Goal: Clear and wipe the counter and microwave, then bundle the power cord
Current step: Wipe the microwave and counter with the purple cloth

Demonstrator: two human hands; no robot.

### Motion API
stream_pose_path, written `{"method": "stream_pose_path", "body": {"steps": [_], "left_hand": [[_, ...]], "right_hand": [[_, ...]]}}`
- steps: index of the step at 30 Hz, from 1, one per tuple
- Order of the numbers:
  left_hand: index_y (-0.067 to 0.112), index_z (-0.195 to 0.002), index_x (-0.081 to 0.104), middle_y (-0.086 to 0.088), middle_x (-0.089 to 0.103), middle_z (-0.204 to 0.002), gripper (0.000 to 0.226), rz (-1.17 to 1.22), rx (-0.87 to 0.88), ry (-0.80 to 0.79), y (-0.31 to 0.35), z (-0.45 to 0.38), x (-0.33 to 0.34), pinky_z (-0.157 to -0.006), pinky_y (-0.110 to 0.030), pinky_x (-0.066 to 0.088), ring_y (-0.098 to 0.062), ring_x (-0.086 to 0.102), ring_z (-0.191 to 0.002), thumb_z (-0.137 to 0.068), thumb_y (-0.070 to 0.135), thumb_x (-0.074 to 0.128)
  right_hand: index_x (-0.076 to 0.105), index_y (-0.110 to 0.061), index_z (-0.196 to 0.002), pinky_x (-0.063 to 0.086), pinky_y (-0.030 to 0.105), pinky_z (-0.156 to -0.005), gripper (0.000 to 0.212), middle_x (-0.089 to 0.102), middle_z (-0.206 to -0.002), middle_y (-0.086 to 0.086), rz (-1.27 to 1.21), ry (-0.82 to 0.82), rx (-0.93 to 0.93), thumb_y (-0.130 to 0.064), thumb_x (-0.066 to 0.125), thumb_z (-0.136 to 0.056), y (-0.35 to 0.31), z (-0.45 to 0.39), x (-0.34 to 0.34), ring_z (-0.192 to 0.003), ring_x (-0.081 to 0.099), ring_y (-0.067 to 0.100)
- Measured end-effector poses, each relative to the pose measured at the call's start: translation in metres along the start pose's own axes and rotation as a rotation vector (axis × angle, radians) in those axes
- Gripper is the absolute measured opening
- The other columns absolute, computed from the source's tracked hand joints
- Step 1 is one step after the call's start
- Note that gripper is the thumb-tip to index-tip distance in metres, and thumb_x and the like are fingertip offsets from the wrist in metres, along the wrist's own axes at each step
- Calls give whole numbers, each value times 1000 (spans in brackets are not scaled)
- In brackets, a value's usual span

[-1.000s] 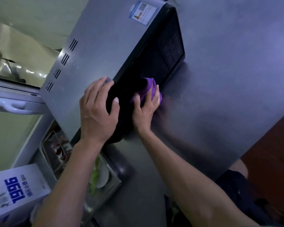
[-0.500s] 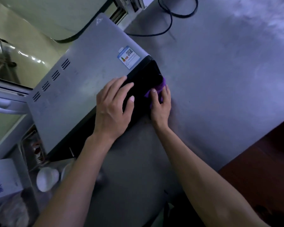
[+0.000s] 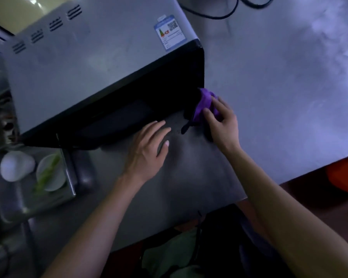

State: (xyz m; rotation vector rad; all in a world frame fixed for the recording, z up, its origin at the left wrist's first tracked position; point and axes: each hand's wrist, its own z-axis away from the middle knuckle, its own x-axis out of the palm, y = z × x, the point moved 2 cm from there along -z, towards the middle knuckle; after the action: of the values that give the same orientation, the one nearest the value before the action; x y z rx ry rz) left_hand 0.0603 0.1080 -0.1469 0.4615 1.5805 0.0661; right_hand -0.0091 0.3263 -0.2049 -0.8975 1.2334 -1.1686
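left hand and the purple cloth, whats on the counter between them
In the head view, only bare steel counter lies between the left hand and the purple cloth, apart from the cloth's dark strap end. The right hand grips the cloth.

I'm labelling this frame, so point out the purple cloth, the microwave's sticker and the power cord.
purple cloth (image 3: 206,101): head view, bunched upper fold.
sticker (image 3: 170,32): head view, label's middle.
power cord (image 3: 219,16): head view, black loop on counter.

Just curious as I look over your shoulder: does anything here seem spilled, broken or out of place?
Nothing looks spilled or damaged. The only loose end is the black power cord, sprawled unbundled on the counter behind the microwave.
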Motion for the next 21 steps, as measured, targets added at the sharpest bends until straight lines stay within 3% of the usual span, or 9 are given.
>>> {"method": "stream_pose_path", "body": {"steps": [2, 4, 6, 10, 14, 18, 21], "left_hand": [[10, -131, 62, -6, 54, -144, 37, 35, -86, -59, -3, 9, 13, -108, -48, 40, -26, 47, -136, -96, 21, 59], [10, -135, 59, -7, 50, -148, 40, 41, -133, -107, -4, 14, 25, -110, -48, 39, -26, 42, -140, -96, 21, 59], [11, -140, 54, -8, 44, -153, 46, 46, -157, -154, -3, 13, 36, -111, -47, 37, -26, 36, -144, -96, 23, 59], [14, -148, 45, -9, 36, -158, 55, 70, -142, -206, 6, -8, 63, -110, -49, 37, -28, 30, -147, -95, 28, 57], [21, -156, 27, -8, 13, -166, 65, -26, -147, -364, 8, -31, 96, -114, -51, 28, -26, 11, -153, -97, 34, 51], [26, -159, 11, -6, -6, -167, 76, -88, -148, -460, 2, -40, 118, -116, -54, 22, -24, -4, -154, -95, 35, 51], [27, -158, 6, -6, -7, -167, 78, -111, -203, -466, -1, -50, 122, -115, -56, 20, -23, -4, -154, -94, 36, 51]], "right_hand": [[65, -21, -132, 31, 38, -117, 39, 51, -146, 5, 377, -120, -85, -24, 65, -93, 10, 3, 3, -140, 39, 22], [58, -23, -140, 24, 49, -119, 45, 33, -159, 12, 690, -260, -157, -27, 61, -95, 22, 10, 5, -150, 22, 33], [50, -25, -146, 18, 52, -121, 50, 20, -164, 13, 848, -324, -239, -30, 58, -97, 32, 18, 4, -153, 10, 36], [32, -22, -155, 8, 53, -124, 63, 6, -166, 15, 998, -400, -319, -33, 55, -98, 50, 27, 1, -153, -3, 38], [18, -22, -159, -3, 51, -124, 62, -5, -166, 14, 1111, -464, -325, -45, 37, -104, 59, 16, 4, -152, -13, 38], [14, -22, -159, -2, 53, -124, 60, -6, -166, 16, 1163, -505, -363, -43, 32, -106, 62, 2, 5, -152, -12, 39], [16, -21, -159, 1, 54, -124, 60, -2, -166, 18, 1178, -530, -392, -41, 34, -106, 59, -19, 8, -152, -8, 40]]}}
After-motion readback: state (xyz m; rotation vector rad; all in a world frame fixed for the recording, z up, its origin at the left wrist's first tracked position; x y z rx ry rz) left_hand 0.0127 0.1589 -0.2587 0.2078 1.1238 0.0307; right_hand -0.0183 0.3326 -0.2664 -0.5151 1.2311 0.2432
